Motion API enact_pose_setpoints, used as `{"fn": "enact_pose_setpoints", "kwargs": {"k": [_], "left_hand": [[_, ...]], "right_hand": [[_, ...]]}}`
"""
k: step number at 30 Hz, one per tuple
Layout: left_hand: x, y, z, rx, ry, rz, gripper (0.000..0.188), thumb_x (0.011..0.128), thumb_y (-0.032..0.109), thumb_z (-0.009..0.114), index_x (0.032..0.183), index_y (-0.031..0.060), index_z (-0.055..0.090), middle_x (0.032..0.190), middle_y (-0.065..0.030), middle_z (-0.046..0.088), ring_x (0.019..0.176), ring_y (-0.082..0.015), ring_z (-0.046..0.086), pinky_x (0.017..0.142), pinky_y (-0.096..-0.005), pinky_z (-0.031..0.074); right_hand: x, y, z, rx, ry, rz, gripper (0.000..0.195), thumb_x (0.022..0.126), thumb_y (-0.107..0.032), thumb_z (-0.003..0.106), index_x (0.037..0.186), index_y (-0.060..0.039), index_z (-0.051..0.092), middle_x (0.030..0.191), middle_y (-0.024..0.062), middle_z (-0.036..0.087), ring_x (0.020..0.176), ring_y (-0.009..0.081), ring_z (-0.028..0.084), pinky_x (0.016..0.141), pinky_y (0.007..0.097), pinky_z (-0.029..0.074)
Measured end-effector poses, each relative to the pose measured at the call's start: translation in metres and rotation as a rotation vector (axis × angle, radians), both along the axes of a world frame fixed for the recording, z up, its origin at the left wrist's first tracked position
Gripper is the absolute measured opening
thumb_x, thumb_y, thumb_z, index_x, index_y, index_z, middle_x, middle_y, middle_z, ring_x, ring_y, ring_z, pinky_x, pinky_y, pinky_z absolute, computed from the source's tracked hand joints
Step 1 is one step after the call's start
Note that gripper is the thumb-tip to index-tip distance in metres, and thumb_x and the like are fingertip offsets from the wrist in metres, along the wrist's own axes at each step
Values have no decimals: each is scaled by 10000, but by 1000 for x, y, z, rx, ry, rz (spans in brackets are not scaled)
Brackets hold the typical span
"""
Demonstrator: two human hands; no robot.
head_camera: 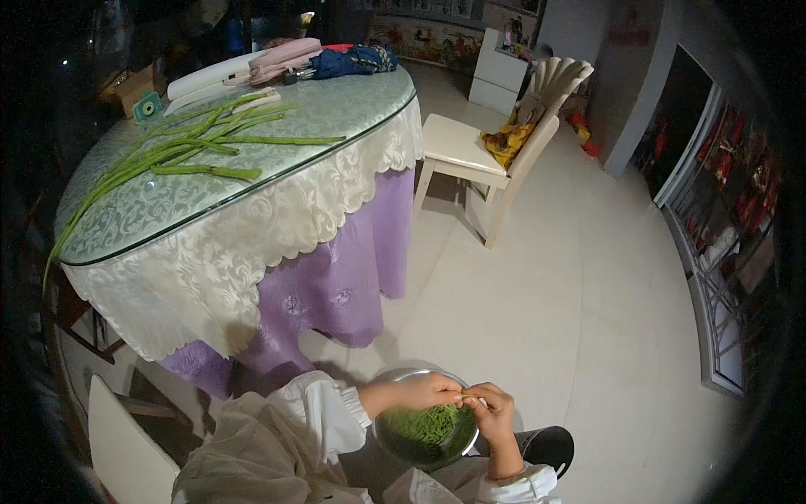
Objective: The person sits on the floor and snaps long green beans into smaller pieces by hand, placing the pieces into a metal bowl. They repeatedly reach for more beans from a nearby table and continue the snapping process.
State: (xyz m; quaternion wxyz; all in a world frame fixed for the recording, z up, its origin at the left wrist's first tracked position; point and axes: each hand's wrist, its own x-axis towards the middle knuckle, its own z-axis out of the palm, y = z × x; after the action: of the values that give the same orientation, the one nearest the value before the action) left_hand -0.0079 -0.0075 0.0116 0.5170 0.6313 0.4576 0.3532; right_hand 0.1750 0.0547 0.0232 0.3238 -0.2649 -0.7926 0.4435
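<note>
My left hand [431, 390] and my right hand [495, 411] meet above the far right part of a metal bowl [380, 439]. Between their fingertips is a short bit of green bean [466, 396], pinched from both sides. Many short pieces of green bean [431, 426] lie heaped in the bowl below. Whole yardlong beans [189, 143] are spread over the glass-topped round table [302, 164], some hanging past its left edge. The fingers partly hide the bean piece, and my left forearm covers part of the bowl.
A dark bin [554, 446] stands right of the bowl. A cream chair [456, 140] holds a yellow bag [505, 143]. Folded umbrellas [352, 61] and a teal toy camera [147, 108] lie on the table. Another chair [123, 441] is at lower left. A person [543, 53] is in the background.
</note>
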Motion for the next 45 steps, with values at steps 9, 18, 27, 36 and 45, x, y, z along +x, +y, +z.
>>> {"fn": "enact_pose_setpoints", "kwargs": {"k": [9,18,27,36,45], "left_hand": [[-3,-4,6,-117,-223,-187,277,915,286,482,924,35,598,677,33,474,627,-66,429,555,-221,359],[-1,-5,15,-199,-350,-223,210,914,206,453,890,26,560,689,43,446,602,-52,404,544,-203,335],[-1,-4,13,-140,-319,-286,233,918,242,457,913,27,549,722,36,457,612,-46,386,556,-194,333],[4,-1,3,-123,-406,-199,307,930,336,437,901,50,543,675,54,422,613,-51,388,536,-203,312],[3,1,6,-162,-411,-181,299,933,337,432,876,61,532,658,68,378,576,-40,341,499,-204,276]], "right_hand": [[10,8,-14,-343,122,189,99,733,-11,657,827,19,662,800,107,643,725,182,592,658,282,469],[8,6,-24,-696,355,280,148,783,-88,650,850,42,627,768,136,594,671,250,616,609,297,487],[11,7,-18,-770,369,365,149,783,-89,645,832,48,614,788,143,584,685,247,601,629,327,490],[10,5,-16,-703,361,228,125,775,-41,647,861,46,625,814,100,607,698,166,583,632,277,468],[9,7,-19,-495,280,112,122,777,-49,650,871,27,631,782,67,595,687,127,562,612,228,438]]}}
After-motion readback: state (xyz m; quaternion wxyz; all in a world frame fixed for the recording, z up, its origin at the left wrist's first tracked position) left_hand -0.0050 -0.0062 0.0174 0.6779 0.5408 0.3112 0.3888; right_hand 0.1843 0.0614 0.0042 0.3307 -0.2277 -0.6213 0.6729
